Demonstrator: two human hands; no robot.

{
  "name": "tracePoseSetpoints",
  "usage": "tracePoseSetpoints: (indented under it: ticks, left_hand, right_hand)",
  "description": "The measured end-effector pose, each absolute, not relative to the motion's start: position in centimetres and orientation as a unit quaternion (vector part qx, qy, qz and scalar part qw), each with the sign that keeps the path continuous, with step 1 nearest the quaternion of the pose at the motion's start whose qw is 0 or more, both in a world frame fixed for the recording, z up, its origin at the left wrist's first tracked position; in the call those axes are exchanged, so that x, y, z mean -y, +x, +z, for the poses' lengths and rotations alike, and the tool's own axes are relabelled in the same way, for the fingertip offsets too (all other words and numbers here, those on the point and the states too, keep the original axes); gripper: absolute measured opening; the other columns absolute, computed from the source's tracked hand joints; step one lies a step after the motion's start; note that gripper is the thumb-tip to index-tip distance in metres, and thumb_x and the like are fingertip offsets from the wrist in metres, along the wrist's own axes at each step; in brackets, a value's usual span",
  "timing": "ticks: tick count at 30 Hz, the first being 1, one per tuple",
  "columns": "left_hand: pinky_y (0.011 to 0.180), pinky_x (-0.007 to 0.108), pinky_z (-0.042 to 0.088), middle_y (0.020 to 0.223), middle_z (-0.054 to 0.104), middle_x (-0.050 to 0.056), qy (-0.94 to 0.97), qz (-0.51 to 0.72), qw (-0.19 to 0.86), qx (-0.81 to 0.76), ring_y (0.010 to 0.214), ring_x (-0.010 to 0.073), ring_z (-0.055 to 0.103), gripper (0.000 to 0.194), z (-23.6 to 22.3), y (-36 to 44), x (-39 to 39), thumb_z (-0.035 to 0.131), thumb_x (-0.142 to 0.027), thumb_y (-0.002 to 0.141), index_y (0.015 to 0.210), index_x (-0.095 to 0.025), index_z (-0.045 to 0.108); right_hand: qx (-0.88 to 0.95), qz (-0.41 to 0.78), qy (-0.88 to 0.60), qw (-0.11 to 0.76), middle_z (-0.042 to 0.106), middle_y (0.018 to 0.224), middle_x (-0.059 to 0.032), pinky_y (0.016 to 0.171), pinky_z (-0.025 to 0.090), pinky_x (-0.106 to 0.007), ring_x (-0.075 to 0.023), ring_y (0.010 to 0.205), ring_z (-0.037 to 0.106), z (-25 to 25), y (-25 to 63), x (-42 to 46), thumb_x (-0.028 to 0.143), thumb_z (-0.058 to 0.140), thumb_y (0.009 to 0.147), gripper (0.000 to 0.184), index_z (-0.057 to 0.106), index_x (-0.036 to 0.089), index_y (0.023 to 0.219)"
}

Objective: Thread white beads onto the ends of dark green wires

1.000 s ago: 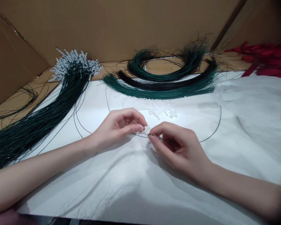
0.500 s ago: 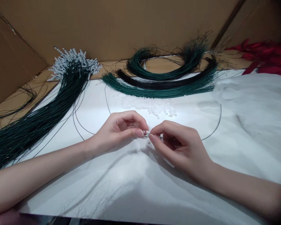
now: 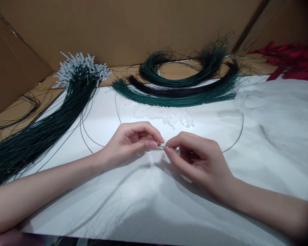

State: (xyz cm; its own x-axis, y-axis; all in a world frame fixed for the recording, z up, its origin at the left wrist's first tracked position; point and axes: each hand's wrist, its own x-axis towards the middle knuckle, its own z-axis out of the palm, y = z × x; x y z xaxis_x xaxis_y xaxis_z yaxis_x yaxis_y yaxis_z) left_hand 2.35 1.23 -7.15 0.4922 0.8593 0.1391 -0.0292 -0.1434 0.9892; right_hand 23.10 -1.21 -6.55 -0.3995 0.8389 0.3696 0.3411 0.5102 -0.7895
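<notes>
Above the white sheet [image 3: 133, 208], my left hand [image 3: 132, 143] is closed in a pinch between thumb and index finger. A tiny white bead seems to sit at those fingertips, though it is mostly hidden. My right hand [image 3: 199, 159], close by on the right, pinches thin dark wires [image 3: 161, 148] whose short ends point toward the left fingertips. Small pale beads show on the wire just behind the right fingertips. A curved dark wire [image 3: 240, 135] comes out behind the right hand. Just beyond both hands lies a scatter of small white beads [image 3: 169, 114].
At left lies a thick bundle of dark green wires [image 3: 66, 112] with white beaded tips [image 3: 79, 68]. Curved bundles of green and black wire [image 3: 179, 92] rest at the back. Red ribbon [image 3: 295, 63] and translucent sheeting [image 3: 284, 112] are on the right. Cardboard walls [image 3: 133, 30] stand behind.
My right hand has shifted very slightly right, widening the small gap to the left fingertips. The left hand stays nearly in place.
</notes>
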Motion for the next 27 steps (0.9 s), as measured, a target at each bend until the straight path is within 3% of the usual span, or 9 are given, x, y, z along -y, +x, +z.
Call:
tracePoseSetpoints:
  ticks: [9,16,27]
  left_hand:
    - [0.071,0.021,0.054,0.084,0.069,0.004,0.641,0.399,0.569,-0.326,0.076,0.0117,0.065,0.007,-7.44,2.23,-1.2,0.076,-0.014,0.081,0.085,-0.015,0.071]
    - [0.075,0.016,0.058,0.085,0.072,0.001,0.634,0.399,0.591,-0.299,0.078,0.0094,0.07,0.02,-7.58,2.19,-1.17,0.076,-0.003,0.078,0.092,-0.016,0.069]
    - [0.077,0.015,0.059,0.086,0.072,0.001,0.656,0.394,0.567,-0.304,0.079,0.0089,0.071,0.02,-7.37,2.25,-1.03,0.077,-0.006,0.079,0.093,-0.016,0.068]
  right_hand:
    - [0.777,0.311,-0.385,0.39,0.054,0.062,0.0027,0.045,0.031,-0.025,-0.0096,0.049,0.041,-6.56,23.19,1.22,0.006,0.059,0.084,0.018,0.059,0.021,0.074]
    - [0.778,0.318,-0.382,0.385,0.055,0.063,0.0018,0.045,0.032,-0.026,-0.0105,0.051,0.045,-6.7,23.26,1.2,0.009,0.06,0.085,0.017,0.06,0.021,0.075]
    - [0.778,0.323,-0.376,0.386,0.055,0.063,0.0017,0.044,0.031,-0.025,-0.0095,0.05,0.041,-6.68,23.19,1.21,0.006,0.061,0.084,0.018,0.061,0.021,0.075]
